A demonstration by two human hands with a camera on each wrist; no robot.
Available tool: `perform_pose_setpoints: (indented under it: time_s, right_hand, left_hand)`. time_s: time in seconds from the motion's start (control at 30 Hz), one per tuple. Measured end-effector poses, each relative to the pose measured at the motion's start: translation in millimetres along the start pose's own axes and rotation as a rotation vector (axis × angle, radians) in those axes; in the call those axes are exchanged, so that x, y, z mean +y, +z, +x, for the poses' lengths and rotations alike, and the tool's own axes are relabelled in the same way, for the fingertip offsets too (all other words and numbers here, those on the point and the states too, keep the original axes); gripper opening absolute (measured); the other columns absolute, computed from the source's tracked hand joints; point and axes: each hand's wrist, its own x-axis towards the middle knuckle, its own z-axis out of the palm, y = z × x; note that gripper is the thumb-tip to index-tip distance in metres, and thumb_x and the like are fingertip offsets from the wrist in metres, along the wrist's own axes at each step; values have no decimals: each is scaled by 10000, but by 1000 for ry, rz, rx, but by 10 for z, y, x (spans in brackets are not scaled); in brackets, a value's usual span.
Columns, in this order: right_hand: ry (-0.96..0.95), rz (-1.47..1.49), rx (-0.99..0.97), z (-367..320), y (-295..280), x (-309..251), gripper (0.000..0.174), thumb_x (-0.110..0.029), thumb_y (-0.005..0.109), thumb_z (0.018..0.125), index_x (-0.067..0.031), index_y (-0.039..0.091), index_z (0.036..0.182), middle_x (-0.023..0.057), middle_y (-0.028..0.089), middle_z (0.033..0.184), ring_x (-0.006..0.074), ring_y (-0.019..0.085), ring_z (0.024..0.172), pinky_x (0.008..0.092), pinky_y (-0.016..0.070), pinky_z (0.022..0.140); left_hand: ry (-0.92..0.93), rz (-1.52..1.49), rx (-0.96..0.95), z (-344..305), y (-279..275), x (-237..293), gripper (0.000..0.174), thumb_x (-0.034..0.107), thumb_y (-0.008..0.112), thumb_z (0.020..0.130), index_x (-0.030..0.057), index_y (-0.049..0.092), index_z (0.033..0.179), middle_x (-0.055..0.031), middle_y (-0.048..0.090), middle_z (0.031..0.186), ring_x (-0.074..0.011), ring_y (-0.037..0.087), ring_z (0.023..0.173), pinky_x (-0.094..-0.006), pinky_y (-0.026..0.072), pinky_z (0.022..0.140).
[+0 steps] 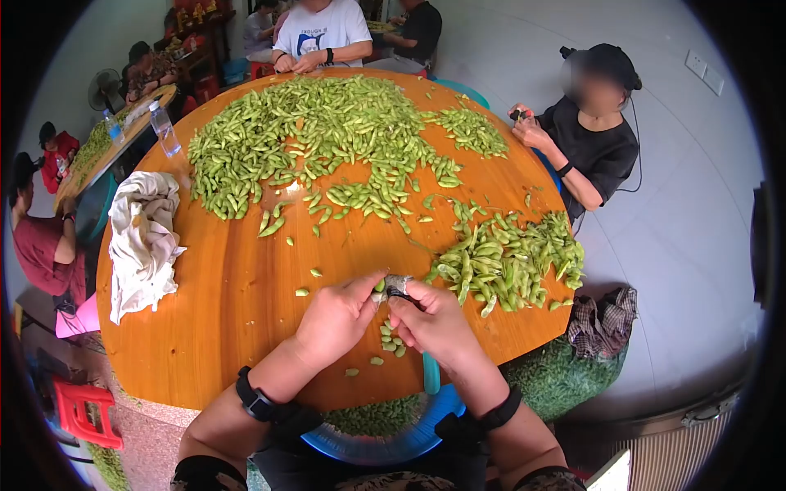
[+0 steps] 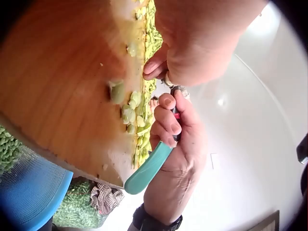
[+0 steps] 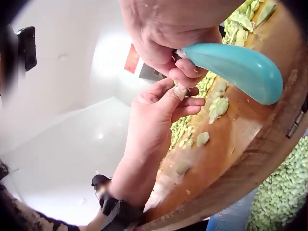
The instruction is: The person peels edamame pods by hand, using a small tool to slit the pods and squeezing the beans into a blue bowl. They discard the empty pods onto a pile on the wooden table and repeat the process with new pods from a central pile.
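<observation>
Over the near part of the wooden table, both hands meet fingertip to fingertip. My left hand (image 1: 334, 317) pinches a green bean pod (image 1: 379, 286), mostly hidden by the fingers. In my right hand (image 1: 442, 326) is a teal-handled tool (image 3: 236, 70); its curved handle (image 2: 149, 168) sticks out below the curled fingers. The tool's working end is covered by the hands, so I cannot tell its kind. Grey wrapping (image 1: 398, 284) shows around a right fingertip. Several shelled beans (image 1: 391, 337) lie on the table below the hands. Right of them is a loose heap of pods (image 1: 508, 262).
A large pod pile (image 1: 311, 123) covers the table's far side. At left lie a crumpled white cloth (image 1: 146, 237) and a water bottle (image 1: 164, 131). A blue basin (image 1: 454, 403) of beans stands below the near edge, a green-filled bag (image 1: 565, 372) beside it. People sit around.
</observation>
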Motion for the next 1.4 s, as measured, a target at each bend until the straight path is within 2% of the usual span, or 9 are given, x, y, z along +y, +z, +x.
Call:
perform_pose_setpoints:
  time_s: [0.47, 0.6, 0.67, 0.93, 1.03, 1.1, 1.23, 1.37, 1.4]
  right_hand:
    - [-46, -187, 36, 9, 59, 55, 90, -81, 521, 923, -49, 602, 948, -21, 529, 660, 38, 464, 528, 206, 370, 457]
    - [-63, -167, 56, 34, 52, 72, 137, -68, 522, 907, -48, 630, 988, -30, 518, 651, 41, 465, 562, 220, 381, 497]
    - [-62, -148, 54, 49, 37, 76, 141, -66, 517, 908, -47, 629, 992, -29, 518, 653, 39, 463, 565, 217, 381, 500]
    - [110, 20, -56, 52, -172, -25, 142, -81, 518, 917, -40, 630, 994, -17, 511, 636, 42, 422, 441, 213, 297, 372]
    - [54, -146, -10, 23, -107, -5, 128, -64, 529, 895, -23, 617, 978, 20, 524, 636, 72, 432, 469, 243, 342, 417]
    - [-356, -487, 49, 21, -103, 67, 126, -31, 533, 862, -12, 593, 971, 87, 503, 626, 119, 431, 518, 289, 377, 486]
    - [-321, -445, 16, -10, -94, 84, 138, -1, 525, 837, -12, 574, 965, 130, 457, 628, 144, 408, 558, 320, 386, 534]
    - [-323, -649, 24, -64, -125, 0, 125, -32, 534, 840, -9, 576, 955, 174, 531, 671, 238, 511, 559, 355, 418, 543]
    - [-351, -735, 33, -69, -145, -35, 127, -38, 537, 832, -4, 570, 950, 194, 560, 696, 286, 564, 579, 377, 442, 554]
  left_hand:
    - [-5, -4, 11, -7, 7, -56, 296, 22, 603, 809, 37, 585, 1103, -189, 646, 892, -375, 633, 782, -412, 529, 665]
    - [-12, -110, -21, 16, 10, -128, 320, 12, 609, 794, 22, 591, 1113, -203, 638, 895, -337, 650, 748, -365, 533, 660]
    - [-113, -312, -120, 27, 17, -168, 253, -34, 563, 868, -13, 602, 1117, -89, 688, 927, -139, 659, 759, -262, 540, 681]
    - [-400, -1011, -281, 120, -51, -203, 211, 29, 486, 937, 8, 536, 1140, -68, 653, 931, -148, 670, 693, -234, 538, 593]
    - [-424, -736, -206, 97, -35, -111, 168, 13, 486, 907, 35, 554, 1059, -47, 643, 899, -116, 631, 643, -211, 487, 514]
    - [-373, -692, -199, 100, -31, -128, 169, 2, 490, 888, 43, 555, 1039, -31, 637, 885, -101, 599, 616, -209, 455, 499]
    - [-94, -303, -128, 56, 38, -196, 171, -36, 505, 845, 36, 558, 991, -33, 614, 826, -102, 535, 584, -237, 415, 516]
    - [-104, -112, -101, 44, 51, -98, 184, -56, 504, 827, 17, 552, 989, -84, 598, 793, -156, 565, 618, -271, 432, 563]
    - [-54, -137, -60, 51, 54, -82, 174, -63, 499, 815, 8, 551, 966, -133, 609, 835, -266, 580, 675, -326, 465, 614]
